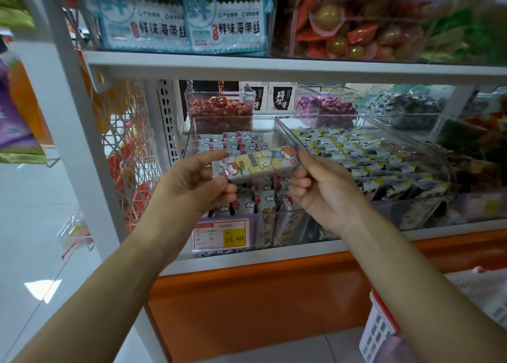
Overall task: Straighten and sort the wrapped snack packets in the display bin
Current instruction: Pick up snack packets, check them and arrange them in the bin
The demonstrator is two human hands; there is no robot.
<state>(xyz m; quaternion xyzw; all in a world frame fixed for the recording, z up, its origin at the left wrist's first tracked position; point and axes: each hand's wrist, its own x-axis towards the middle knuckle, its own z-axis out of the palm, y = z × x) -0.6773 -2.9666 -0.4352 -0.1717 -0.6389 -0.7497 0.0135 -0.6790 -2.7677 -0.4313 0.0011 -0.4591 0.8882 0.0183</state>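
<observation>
wire rack (pixel 129 149) hangs at far left. left hand (pixel 192 181): grip closed on the left end of one packet (pixel 258 162), forefinger on top, thumb beneath, other fingers curled under. packet: long, yellow and white with cartoon print, held crosswise in the air, right end slightly higher, above the front half of the clear bin (pixel 188 140). bin: stands on the shelf (pixel 274 254) and holds rows of white packets (pixel 247 143) with red marks, neat at the back, some leaning at the front. price tag (pixel 222 235) reading 15.80 sits at the bin's front. right hand (pixel 326 190): grip closed on the packet's right end, forefinger above, thumb below. next bin (pixel 406 214), touching on the right, holds dark packets (pixel 384 159) with yellow corners. white basket (pixel 375 332) at lower right.
</observation>
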